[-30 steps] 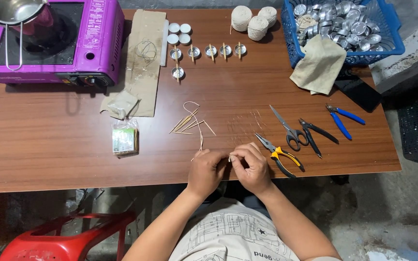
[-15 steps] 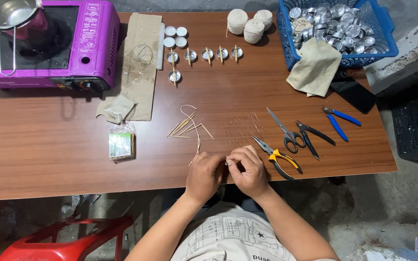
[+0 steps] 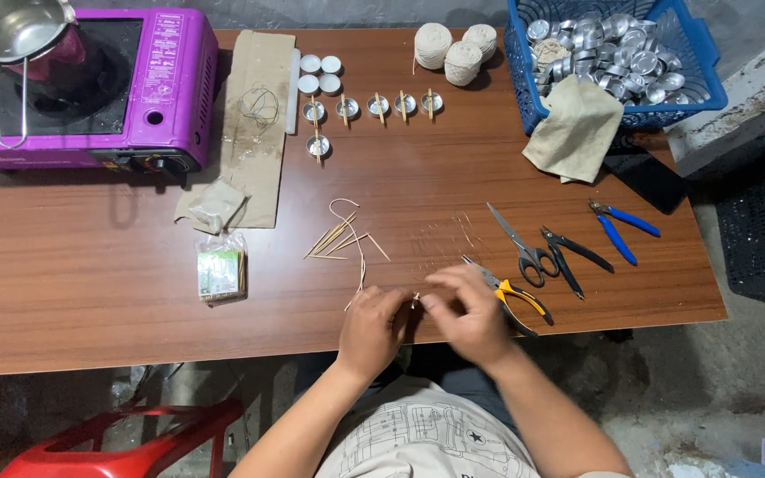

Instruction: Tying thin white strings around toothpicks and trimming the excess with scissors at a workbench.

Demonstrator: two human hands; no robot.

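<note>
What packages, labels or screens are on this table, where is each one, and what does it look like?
Small clear plastic packet: left of the hands, flat, green and white contents.
Label panel: on the purple stove's top, right side, tall pink rectangle with pale print.
Dark flat slab: right edge, below the cloth; possibly a phone.

The tiny piece pinched between the left hand (image 3: pixel 372 329) and blurred right hand (image 3: pixel 469 315) is too small to tell.

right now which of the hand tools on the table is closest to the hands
The yellow-handled pliers, lying right beside the right hand. The scissors, black pliers and blue-handled pliers lie farther right.
</note>
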